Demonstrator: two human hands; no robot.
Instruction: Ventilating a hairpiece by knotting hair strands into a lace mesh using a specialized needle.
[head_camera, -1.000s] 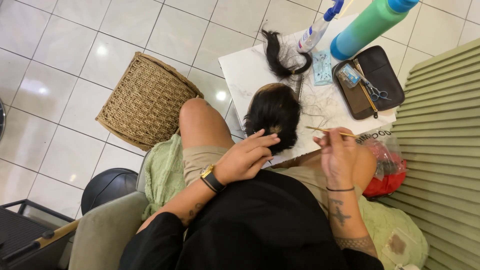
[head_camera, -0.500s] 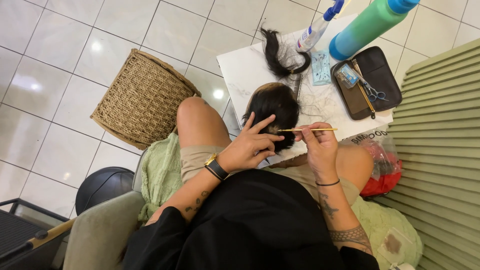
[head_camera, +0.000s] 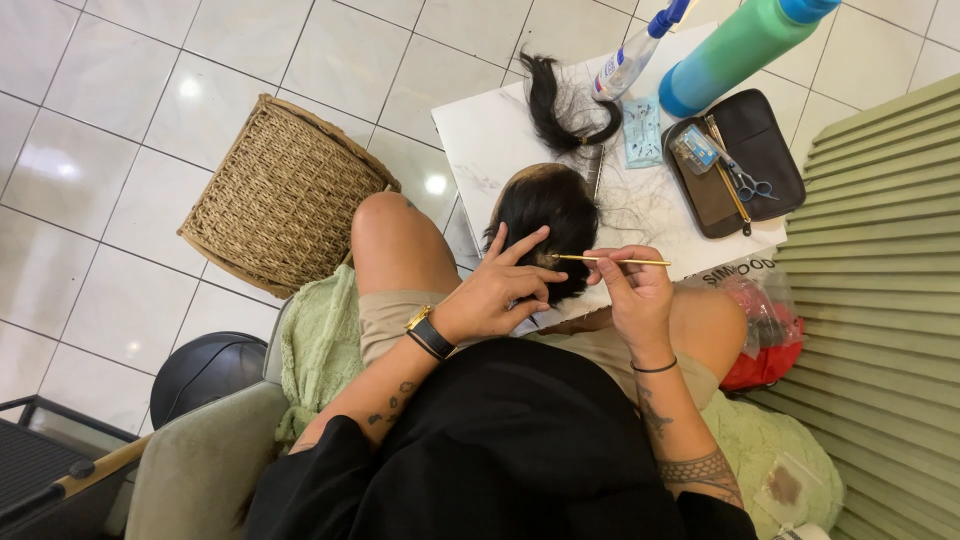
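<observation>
Two hands are now closed in on the dark hairpiece (head_camera: 545, 215), which sits at the near edge of the white worktop (head_camera: 480, 135), just past the person's knees. A second ago the right hand (head_camera: 632, 292) was held off to the side of it with the thin gold needle tool (head_camera: 610, 260); since then it has swung inward, and the tool's tip now meets the hair just beside the left hand (head_camera: 500, 295). The left hand has also changed, from lying flat on the hair to pressing down with two fingers spread, as if parting a spot. So the work looks to have gone from readying the tool to working a strand. The right fingers pinch the tool; the left fingers grip nothing, only press. The tool's tip is too fine to make out, and whatever base carries the hairpiece is hidden under the hair. The spray bottle (head_camera: 640, 50) and green bottle (head_camera: 740, 45) are cut off at the top edge.
</observation>
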